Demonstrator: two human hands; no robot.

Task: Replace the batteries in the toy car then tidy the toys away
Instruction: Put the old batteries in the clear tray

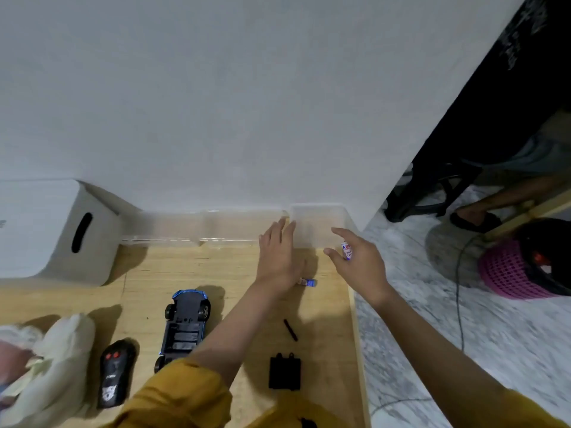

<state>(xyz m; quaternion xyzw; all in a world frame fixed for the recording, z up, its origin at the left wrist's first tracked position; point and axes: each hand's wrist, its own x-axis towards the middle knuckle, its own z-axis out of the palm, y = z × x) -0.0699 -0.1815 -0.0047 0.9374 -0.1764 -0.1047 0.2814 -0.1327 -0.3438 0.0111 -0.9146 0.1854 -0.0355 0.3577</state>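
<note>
Hands apart: right hand (358,261) grips, seemingly, a battery (347,250); left hand (278,257) flat.

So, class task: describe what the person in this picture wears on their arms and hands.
Both arms wear mustard-yellow sleeves: the left sleeve is bunched up near the elbow, the right sleeve shows at the frame's lower edge. Forearms are uncovered. The left hand and right hand are bare, with no gloves, rings or watch visible.

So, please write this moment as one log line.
car: upside down, cover off | right hand: holds battery | left hand: open
</note>
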